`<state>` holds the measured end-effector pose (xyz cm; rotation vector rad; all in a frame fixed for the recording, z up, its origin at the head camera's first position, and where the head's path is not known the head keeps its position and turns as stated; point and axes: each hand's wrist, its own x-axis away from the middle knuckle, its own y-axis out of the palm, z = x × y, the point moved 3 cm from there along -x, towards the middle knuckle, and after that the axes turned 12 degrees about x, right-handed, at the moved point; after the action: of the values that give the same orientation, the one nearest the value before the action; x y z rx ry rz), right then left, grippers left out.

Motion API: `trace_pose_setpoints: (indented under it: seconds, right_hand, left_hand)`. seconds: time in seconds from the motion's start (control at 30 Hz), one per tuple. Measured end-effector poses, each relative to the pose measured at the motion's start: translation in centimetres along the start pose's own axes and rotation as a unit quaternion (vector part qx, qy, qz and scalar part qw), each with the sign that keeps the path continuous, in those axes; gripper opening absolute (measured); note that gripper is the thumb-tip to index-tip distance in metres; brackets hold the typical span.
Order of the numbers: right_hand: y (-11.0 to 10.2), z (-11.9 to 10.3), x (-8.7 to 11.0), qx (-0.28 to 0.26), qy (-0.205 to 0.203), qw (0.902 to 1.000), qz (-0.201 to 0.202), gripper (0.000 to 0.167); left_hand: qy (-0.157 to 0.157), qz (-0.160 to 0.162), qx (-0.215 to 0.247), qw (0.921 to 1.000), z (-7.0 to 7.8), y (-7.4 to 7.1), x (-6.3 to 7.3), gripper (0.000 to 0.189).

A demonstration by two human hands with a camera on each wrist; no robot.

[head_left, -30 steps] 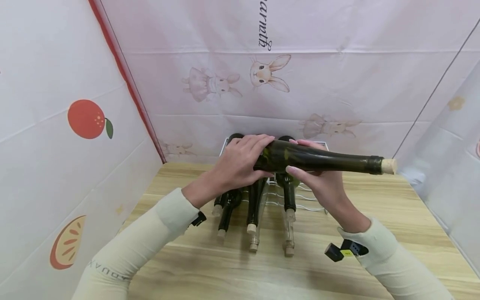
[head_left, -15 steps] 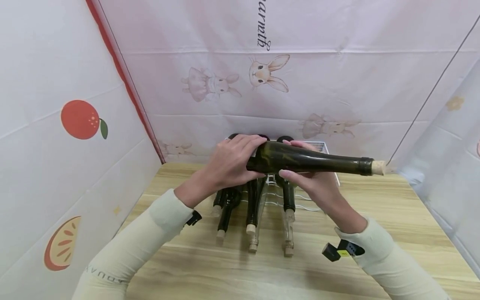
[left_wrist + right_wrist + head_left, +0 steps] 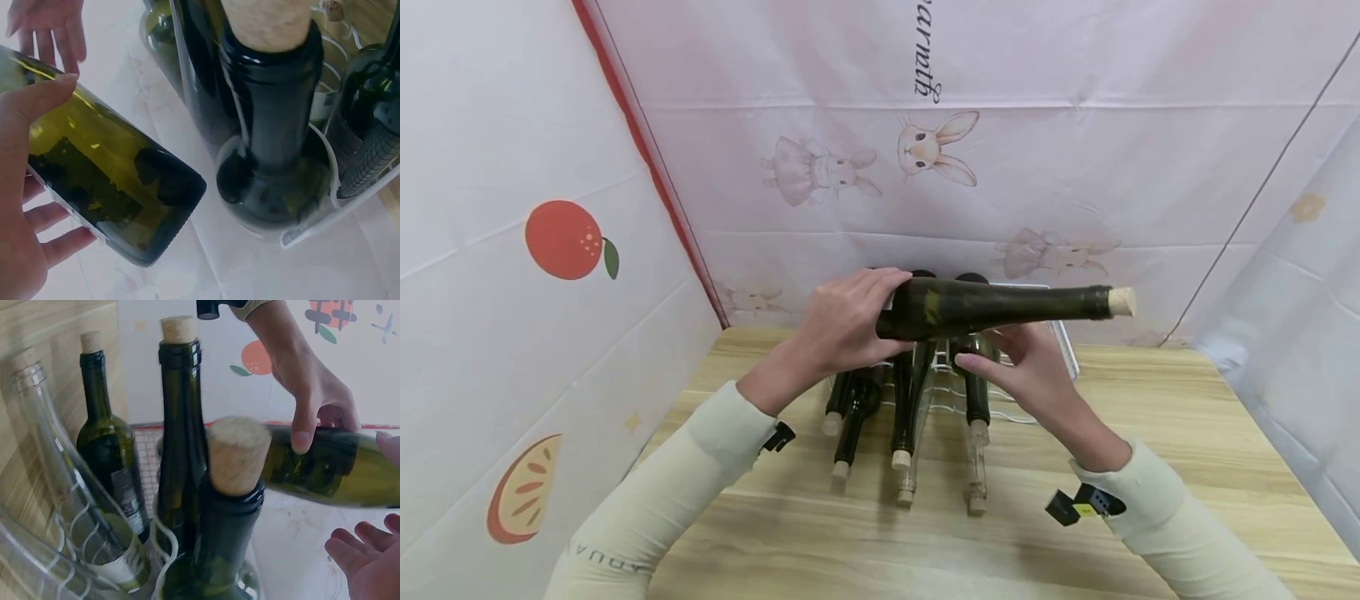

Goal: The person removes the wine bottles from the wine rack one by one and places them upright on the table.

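My left hand grips a dark green wine bottle near its base, thumb on one side and fingers on the other. The bottle lies sideways over the rack, its cork pointing right. In the left wrist view, the bottle's base juts out past the gripping fingers. Just below the bottle's middle, my right hand has its thumb and fingers spread apart, not wrapped round the glass. The right wrist view shows those spread fingers below the bottle.
A white wire rack holds several corked bottles, necks toward me; among them are a dark bottle and a clear one. The rack stands on a wooden table against a printed cloth wall.
The bottle has shifted left with my left hand around it. My right hand has loosened from the bottle and dropped slightly below it, its fingers spreading.
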<state>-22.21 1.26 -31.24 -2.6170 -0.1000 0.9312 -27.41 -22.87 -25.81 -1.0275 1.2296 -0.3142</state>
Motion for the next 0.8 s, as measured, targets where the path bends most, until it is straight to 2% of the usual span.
trace_pose_setpoints:
  seconds: [0.1,0.23,0.4,0.5,0.63,0.8]
  right_hand:
    - [-0.1,0.7,0.2,0.014,-0.011,0.9998,-0.002,0.076]
    - [-0.3,1.7,0.7,0.040,-0.008,0.9992,-0.003,0.070]
    - [-0.7,3.0,1.2,0.106,-0.016,0.9942,-0.001,0.063]
    - [-1.0,3.5,1.3,0.162,-0.043,0.9859,0.007,0.062]
    - [-1.3,4.1,1.3,0.226,-0.102,0.9685,0.020,0.062]
    - [-1.3,4.9,1.3,0.271,-0.172,0.9469,0.022,0.058]
  left_hand:
    - [-0.010,0.003,0.012,0.9999,-0.4,0.0,0.3,0.089]
    - [-0.022,0.019,0.021,0.9994,-1.0,-0.1,0.8,0.089]
    - [-0.038,0.036,0.010,0.9985,-1.6,-0.3,1.2,0.089]
    - [-0.053,0.040,0.000,0.9978,-2.1,-0.5,1.3,0.090]
    - [-0.074,0.037,0.005,0.9966,-2.7,-0.7,1.6,0.094]
    - [-0.100,0.042,0.020,0.9939,-3.5,-1.0,1.9,0.095]
